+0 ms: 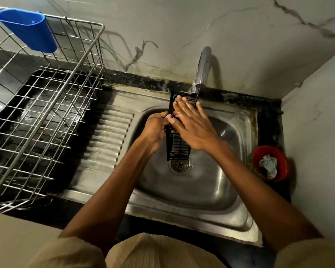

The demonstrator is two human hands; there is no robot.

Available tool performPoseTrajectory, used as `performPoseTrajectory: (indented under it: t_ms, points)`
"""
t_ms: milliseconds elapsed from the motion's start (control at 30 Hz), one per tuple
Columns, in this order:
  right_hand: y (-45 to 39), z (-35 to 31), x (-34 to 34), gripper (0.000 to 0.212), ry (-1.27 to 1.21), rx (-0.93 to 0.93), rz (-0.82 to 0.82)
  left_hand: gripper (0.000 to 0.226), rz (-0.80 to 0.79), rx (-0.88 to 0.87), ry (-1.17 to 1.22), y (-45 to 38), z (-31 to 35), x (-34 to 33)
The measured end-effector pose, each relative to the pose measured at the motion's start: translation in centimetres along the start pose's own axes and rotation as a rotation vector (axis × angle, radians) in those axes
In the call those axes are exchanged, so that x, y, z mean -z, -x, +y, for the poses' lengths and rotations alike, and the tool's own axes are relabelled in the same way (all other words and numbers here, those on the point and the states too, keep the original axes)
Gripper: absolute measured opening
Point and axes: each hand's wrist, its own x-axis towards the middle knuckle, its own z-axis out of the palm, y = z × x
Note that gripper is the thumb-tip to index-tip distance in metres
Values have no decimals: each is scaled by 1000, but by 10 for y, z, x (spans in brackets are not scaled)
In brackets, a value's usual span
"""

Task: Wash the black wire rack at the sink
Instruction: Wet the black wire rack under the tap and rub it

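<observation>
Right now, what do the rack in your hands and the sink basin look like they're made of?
Black wire rack: thin metal wire, apparently with a matte black coating; no bare metal shows. Sink: likely stainless steel with a brushed, dull sheen, going by its grey reflections and pressed drainboard ridges.

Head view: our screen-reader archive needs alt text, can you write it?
A person holds a black wire rack over a steel sink below the tap, left hand gripping its side, right hand flat on it. A metal dish rack stands left, a red bowl right.
</observation>
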Motion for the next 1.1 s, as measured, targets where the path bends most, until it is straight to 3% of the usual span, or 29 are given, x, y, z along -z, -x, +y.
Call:
performPoseTrajectory:
  t_ms: [200, 367, 433, 533, 633, 700, 900, 1000, 1100]
  points:
    - [-19, 39, 17, 75, -111, -244, -117, 34, -74, -6, -152, 5, 3, -9]
    - [6, -13, 7, 77, -21, 30, -70, 38, -15, -33, -40, 0, 0, -7]
    - [6, -6, 5, 73, -19, 41, -64, 38, -7, -23, -50, 1, -4, -7]
    - [-10, 22, 8, 65, -28, -96, -52, 34, 11, 6, -109, 4, -5, -8]
    - [-22, 42, 11, 65, -219, -335, -70, 34, 19, 38, -124, 6, -2, -14]
    - [-23, 37, 12, 67, -293, -377, -52, 34, 26, 37, -118, 7, 2, -18]
    - [2, -1, -5, 68, -276, -122, 110, 38, 99, -1, -17, 6, 6, -12]
    - [-10, 14, -16, 66, -457, -162, 153, 38, 127, 14, 26, 9, 1, -16]
    - [-23, 22, -11, 75, -1002, -372, 116, 35, 153, 59, 152, 13, -5, -21]
